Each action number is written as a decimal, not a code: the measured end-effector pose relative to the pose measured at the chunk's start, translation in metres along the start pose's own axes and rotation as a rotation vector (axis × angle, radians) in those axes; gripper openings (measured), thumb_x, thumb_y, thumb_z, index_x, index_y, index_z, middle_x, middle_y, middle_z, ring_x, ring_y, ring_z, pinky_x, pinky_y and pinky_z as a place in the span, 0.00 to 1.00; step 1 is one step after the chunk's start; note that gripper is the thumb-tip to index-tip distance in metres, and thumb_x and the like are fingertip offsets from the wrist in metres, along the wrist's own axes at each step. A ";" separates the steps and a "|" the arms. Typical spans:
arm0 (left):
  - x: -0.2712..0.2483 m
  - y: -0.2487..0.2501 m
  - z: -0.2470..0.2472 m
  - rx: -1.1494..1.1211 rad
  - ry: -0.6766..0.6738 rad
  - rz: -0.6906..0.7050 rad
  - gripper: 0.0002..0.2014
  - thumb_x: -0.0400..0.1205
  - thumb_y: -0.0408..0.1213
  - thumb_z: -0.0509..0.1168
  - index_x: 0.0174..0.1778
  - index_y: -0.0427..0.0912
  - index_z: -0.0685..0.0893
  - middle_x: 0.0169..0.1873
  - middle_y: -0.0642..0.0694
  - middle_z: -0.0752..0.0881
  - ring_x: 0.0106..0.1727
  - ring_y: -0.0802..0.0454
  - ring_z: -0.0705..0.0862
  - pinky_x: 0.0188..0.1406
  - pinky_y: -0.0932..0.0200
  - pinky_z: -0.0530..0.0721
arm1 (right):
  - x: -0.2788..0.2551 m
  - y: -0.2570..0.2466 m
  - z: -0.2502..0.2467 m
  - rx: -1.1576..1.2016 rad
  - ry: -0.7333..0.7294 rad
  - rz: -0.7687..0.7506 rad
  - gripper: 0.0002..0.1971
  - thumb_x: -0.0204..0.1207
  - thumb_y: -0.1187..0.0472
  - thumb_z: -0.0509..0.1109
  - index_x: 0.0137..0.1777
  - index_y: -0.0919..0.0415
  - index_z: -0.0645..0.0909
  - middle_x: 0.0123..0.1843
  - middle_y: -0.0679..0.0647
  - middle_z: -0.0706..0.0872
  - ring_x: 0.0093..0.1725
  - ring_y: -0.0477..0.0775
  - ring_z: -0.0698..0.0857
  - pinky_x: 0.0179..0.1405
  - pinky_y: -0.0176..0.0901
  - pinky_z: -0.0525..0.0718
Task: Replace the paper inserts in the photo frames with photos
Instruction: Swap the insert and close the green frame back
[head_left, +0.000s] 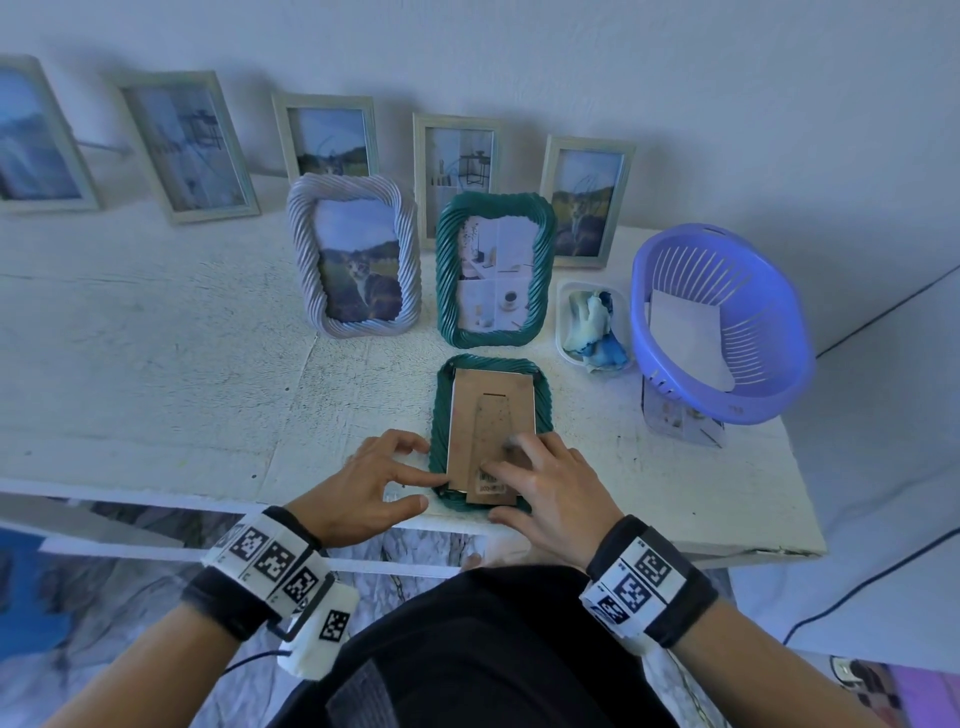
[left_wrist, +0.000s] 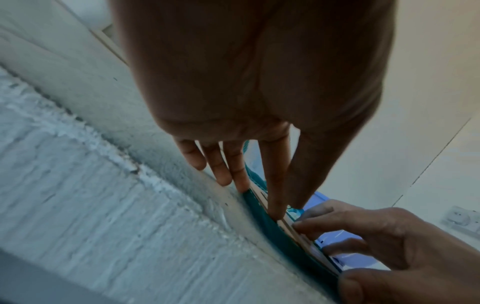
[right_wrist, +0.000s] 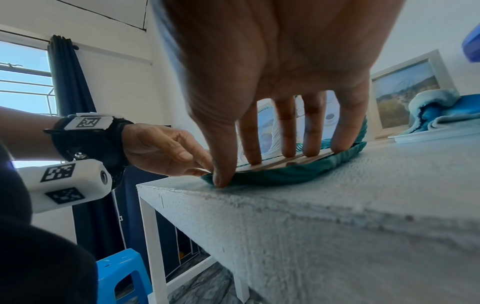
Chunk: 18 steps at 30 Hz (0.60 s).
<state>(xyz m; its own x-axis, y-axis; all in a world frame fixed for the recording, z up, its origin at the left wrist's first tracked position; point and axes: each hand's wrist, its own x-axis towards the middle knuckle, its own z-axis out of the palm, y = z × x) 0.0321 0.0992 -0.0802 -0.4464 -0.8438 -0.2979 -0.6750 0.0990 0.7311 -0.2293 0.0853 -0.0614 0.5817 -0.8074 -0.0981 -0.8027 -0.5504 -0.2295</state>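
Head view: face-down green frame (head_left: 489, 431) between hands; left hand (head_left: 363, 488), right hand (head_left: 545, 483) fingers straight, pressing backing board (head_left: 491, 415).

1. Both forearms are bare; each wrist wears a black band (head_left: 234, 597) with a white strip of square black-and-white markers (head_left: 270, 561).
2. Under the left wrist hangs a white camera pod (right_wrist: 64, 185) with markers, a round lens and a thin dark cable.
3. The right wrist's band (head_left: 649, 587) carries the same markers.
4. The clothing (head_left: 467, 649) is black.

Matt brown cardboard backing (head_left: 491, 415), ribbed teal frame (head_left: 440, 415), rough white-painted table (head_left: 156, 364).
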 end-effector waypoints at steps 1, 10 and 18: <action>0.000 -0.002 0.000 -0.020 0.015 0.004 0.24 0.70 0.66 0.55 0.59 0.70 0.83 0.67 0.64 0.69 0.72 0.62 0.66 0.75 0.55 0.65 | 0.000 0.000 0.000 0.001 0.002 -0.002 0.26 0.68 0.41 0.76 0.65 0.48 0.82 0.63 0.55 0.78 0.58 0.62 0.79 0.46 0.57 0.84; -0.001 -0.001 0.004 0.015 0.066 0.025 0.23 0.72 0.64 0.54 0.59 0.70 0.84 0.66 0.63 0.69 0.71 0.62 0.67 0.75 0.53 0.65 | 0.000 0.002 0.002 0.005 0.006 -0.016 0.26 0.68 0.41 0.75 0.64 0.49 0.82 0.63 0.54 0.77 0.57 0.61 0.78 0.46 0.56 0.84; 0.007 0.004 -0.007 0.068 0.150 0.034 0.22 0.74 0.62 0.55 0.51 0.59 0.89 0.57 0.57 0.77 0.62 0.61 0.76 0.66 0.54 0.76 | 0.001 0.005 -0.006 0.073 -0.045 -0.022 0.31 0.72 0.32 0.62 0.70 0.48 0.76 0.66 0.51 0.75 0.60 0.57 0.75 0.54 0.53 0.81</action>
<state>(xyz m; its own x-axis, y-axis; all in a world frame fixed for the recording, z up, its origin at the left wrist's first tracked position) 0.0306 0.0902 -0.0751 -0.3804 -0.9080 -0.1756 -0.7016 0.1596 0.6944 -0.2334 0.0801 -0.0566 0.6061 -0.7838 -0.1353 -0.7786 -0.5500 -0.3020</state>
